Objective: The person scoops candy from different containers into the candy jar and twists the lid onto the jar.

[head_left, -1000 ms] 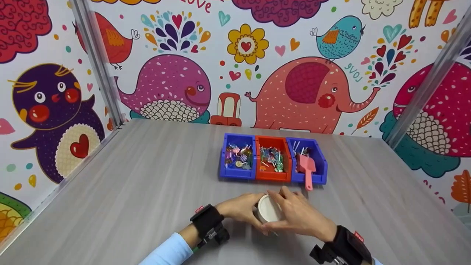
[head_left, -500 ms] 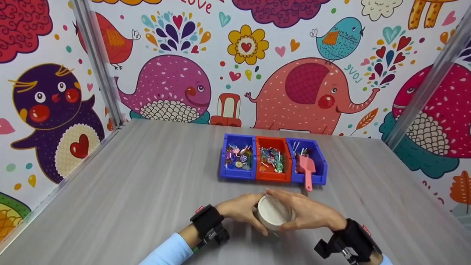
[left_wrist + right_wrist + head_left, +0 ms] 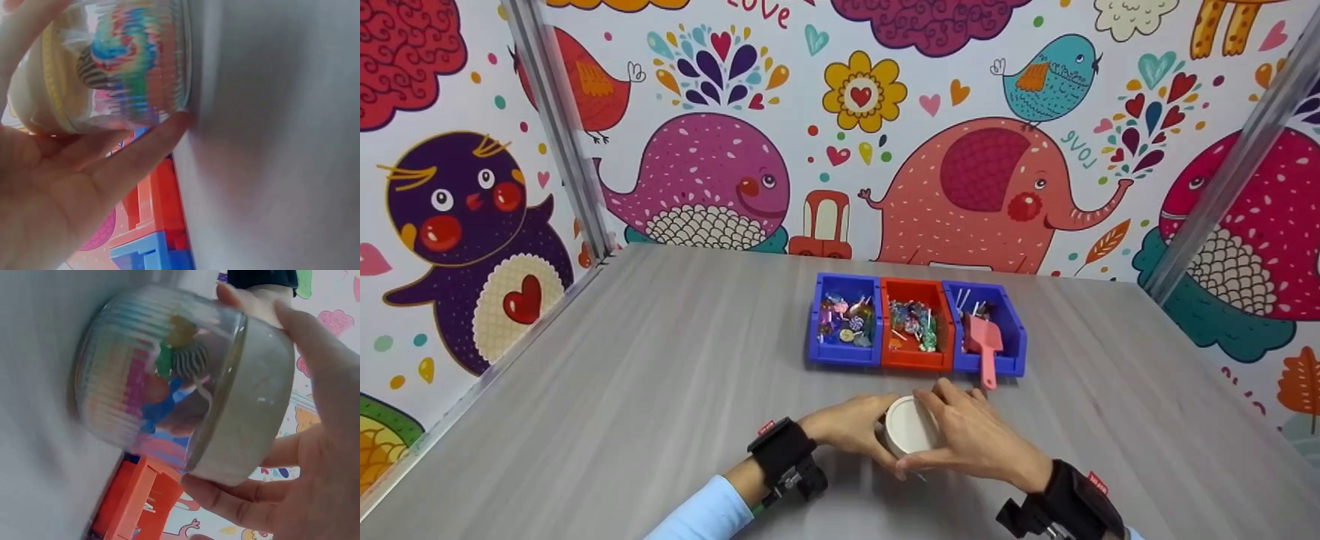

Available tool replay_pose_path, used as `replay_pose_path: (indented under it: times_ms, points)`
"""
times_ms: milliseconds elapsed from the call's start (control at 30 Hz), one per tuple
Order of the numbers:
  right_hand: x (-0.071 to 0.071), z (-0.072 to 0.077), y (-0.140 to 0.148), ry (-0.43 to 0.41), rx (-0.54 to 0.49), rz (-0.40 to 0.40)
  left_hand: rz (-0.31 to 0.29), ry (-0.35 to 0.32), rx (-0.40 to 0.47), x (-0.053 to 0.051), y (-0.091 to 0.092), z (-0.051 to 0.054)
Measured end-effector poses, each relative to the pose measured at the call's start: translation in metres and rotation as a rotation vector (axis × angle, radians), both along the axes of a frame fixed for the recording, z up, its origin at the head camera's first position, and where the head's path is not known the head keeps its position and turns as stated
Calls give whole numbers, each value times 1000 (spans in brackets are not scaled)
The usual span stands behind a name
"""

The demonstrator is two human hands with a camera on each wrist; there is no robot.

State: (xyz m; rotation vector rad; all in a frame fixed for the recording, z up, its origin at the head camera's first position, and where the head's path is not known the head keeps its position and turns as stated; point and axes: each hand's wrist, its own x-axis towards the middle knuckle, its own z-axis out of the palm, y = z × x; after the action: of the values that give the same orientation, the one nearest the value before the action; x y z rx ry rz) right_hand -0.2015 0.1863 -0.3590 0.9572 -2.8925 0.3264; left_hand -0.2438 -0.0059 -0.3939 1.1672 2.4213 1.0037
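A clear ribbed jar (image 3: 152, 388) stands on the table with colourful wrapped sweets inside, one striped black and white. On top of it sits a cream lid (image 3: 911, 426). My left hand (image 3: 851, 426) holds the jar's side, thumb and fingers around it. From the right, my right hand (image 3: 979, 441) grips the lid by its rim, fingers on the far side and thumb on the near side. In the left wrist view, one finger of the left hand reaches down along the jar wall (image 3: 135, 62) to its base.
Behind the hands stand a blue bin (image 3: 844, 354), a red bin (image 3: 916, 360) and another blue bin (image 3: 1014, 337), joined in a row with lollipops and sweets inside. A pink scoop (image 3: 988, 352) lies in the right bin, its handle over the front edge.
The right hand turned around the lid and moved a little right half a second ago, then came back to a grip much like the earlier one. My left hand kept still.
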Motion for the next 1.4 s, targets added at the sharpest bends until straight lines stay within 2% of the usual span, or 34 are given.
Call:
replay_pose_path:
  times_ms: [200, 300, 500, 767, 867, 967, 1100, 1200, 1300, 1400]
  points:
    - [-10, 4, 14, -267, -105, 166, -18, -35, 27, 0, 1, -2]
    - [-13, 3, 16, -318, -117, 183, -18, -44, 31, -1, 0, -2]
    - [-11, 1, 15, -215, -142, 156, -13, -30, 31, -1, 0, 0]
    - [-2, -5, 3, 18, -88, 0, 12, 13, 3, 0, 1, 0]
    - [-1, -7, 2, 42, -71, -30, 13, 13, -2, 1, 1, 1]
    - [-2, -8, 5, -14, -97, 15, 8, 25, -5, 1, 0, 1]
    - [-10, -6, 12, -204, -178, 123, -1, 33, 3, 1, 0, 0]
    - [-16, -6, 18, -329, -224, 171, -10, 22, 18, 1, 0, -1]
    - [-20, -8, 21, -364, -244, 196, -19, 8, 35, 1, 0, -1]
    - [-21, -10, 22, -336, -257, 206, -22, -2, 46, 1, -1, -1]
